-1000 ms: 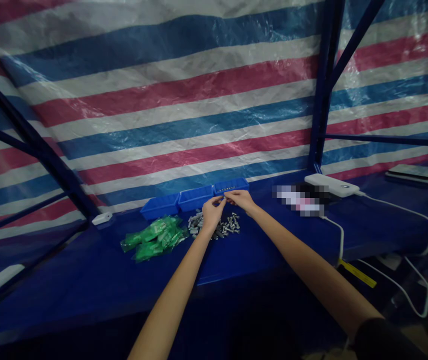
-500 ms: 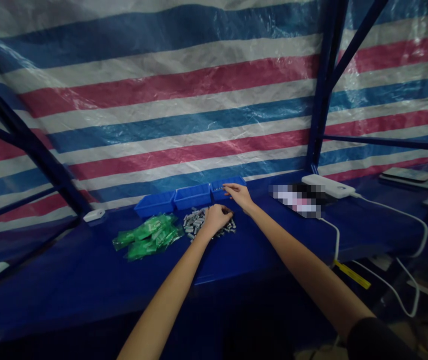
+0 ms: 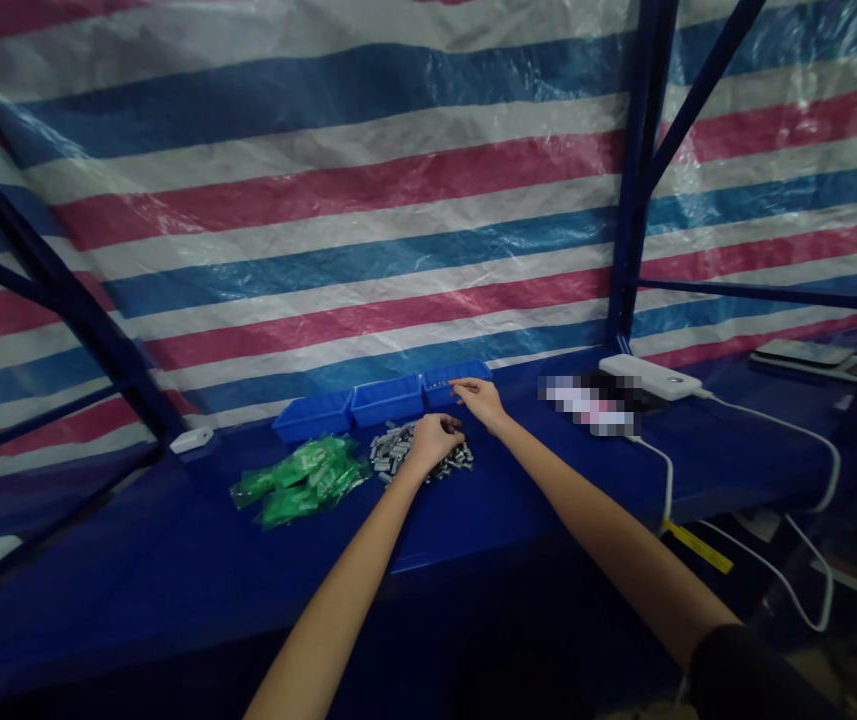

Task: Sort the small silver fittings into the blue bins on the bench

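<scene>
A pile of small silvery metal cylinders (image 3: pixel 392 448) lies on the blue tabletop. My left hand (image 3: pixel 435 442) rests over the right part of this pile, fingers curled and closed; whatever they hold is hidden. Just beyond, my right hand (image 3: pixel 479 400) reaches the front edge of the right blue bin (image 3: pixel 465 371), its thumb and fingers drawn together in a pinch. Anything in that pinch is too small to name. Small pale bits show inside this bin beside the fingertips. Left of it stand the middle blue bin (image 3: pixel 387 403) and the left blue bin (image 3: pixel 313 418).
Green plastic packets (image 3: pixel 306 478) are heaped left of the metal pile. To the right lie a blurred-out phone-like item (image 3: pixel 594 408), a white power bank (image 3: pixel 649 377) and a white cable (image 3: pixel 795 425). Blue frame posts (image 3: pixel 627 230) stand before a striped tarp (image 3: pixel 368 240).
The view has tilted up slightly, so everything sits a little lower. My right fingers have shifted slightly toward the front of the right bin; my left hand stays over the pile.
</scene>
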Available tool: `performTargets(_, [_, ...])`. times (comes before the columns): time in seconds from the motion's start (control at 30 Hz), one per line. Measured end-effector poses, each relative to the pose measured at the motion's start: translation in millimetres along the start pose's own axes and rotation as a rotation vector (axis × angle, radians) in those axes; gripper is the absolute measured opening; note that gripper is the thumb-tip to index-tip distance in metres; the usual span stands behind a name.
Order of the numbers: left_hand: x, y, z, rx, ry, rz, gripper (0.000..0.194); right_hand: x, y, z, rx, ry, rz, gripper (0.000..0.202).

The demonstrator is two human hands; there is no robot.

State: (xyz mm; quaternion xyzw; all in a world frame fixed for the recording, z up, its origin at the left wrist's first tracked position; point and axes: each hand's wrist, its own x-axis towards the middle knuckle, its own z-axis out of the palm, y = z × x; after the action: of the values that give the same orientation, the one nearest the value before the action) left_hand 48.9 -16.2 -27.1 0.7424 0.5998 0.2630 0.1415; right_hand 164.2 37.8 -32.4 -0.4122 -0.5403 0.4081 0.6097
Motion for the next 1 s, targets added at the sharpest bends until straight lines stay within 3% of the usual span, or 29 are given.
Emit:
performTargets(0.27, [1,-5,-0.8,0.094,0.022,0.044,0.029,0,8,4,-0.067,-0.068,-0.001,0.017])
performTargets(0.53, [3,-5,-2.5,-0.015,0.183,0.040,0.030,-2,9,2,-0.171,-0.155,-0.023,0.013])
performTargets(0.7, [6,-8,-2.0,-0.068,0.272,0.056,0.020,-4,7,4,-0.263,-0.205,-0.009,0.016])
performTargets(0.87, [7,-9,-4.2,-0.188,0.496,0.041,0.019,-7,1,9,-0.080,-0.238,0.194,0.026])
performTargets(1.0, [6,-9,-7.2,-0.293,0.597,0.036,0.018,-13,-3,14,0.087,-0.271,0.253,0.025])
